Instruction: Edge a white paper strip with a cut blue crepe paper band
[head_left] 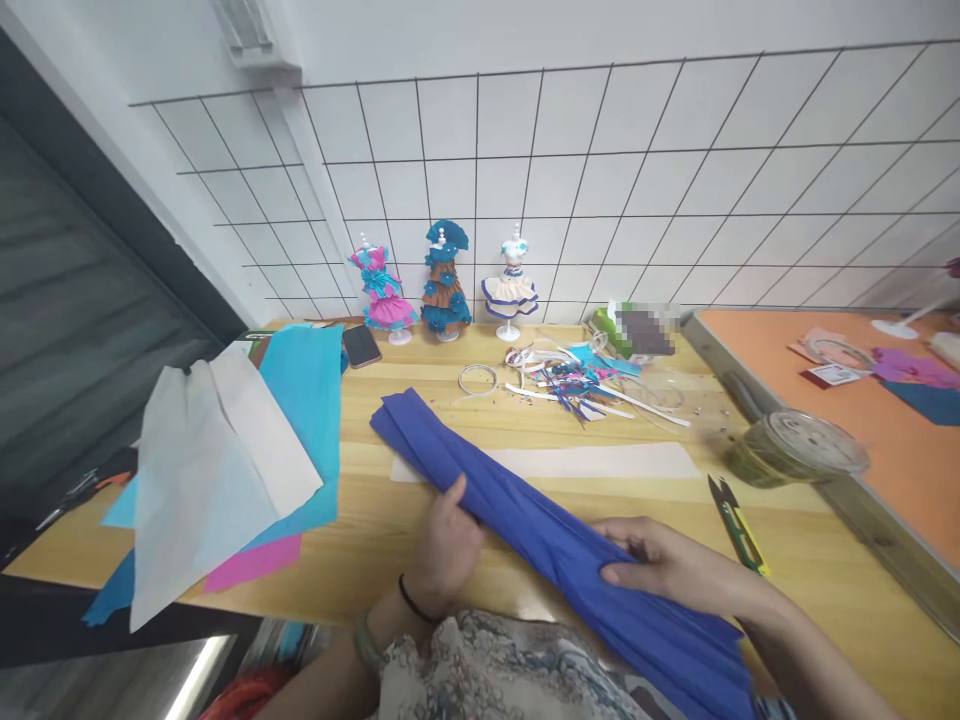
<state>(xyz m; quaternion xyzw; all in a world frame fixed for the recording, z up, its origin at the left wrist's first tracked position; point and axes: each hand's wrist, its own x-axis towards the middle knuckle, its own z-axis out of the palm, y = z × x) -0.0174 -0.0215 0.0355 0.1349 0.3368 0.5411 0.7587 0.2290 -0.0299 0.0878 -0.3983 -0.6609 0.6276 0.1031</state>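
A long, gathered length of blue crepe paper (525,520) runs diagonally in front of me, from the table's middle down to my lap at the right. My left hand (448,540) grips its near edge, thumb on top and fingers hidden underneath. Farther down, my right hand (660,565) is closed around the paper, with the thumb over its near side. A white paper strip (607,461) lies flat behind the blue paper and is partly covered by it. Green-and-yellow thread snips (739,525) rest on the table beyond my right hand.
Three small dressed mannequins (445,285) stand along the tiled wall. White paper sheets (202,470) and turquoise paper (304,420) overhang the front edge at left. A phone (362,346), a wire ring (478,379), paper scraps (574,380) and a clear lidded tub (795,448) sit around.
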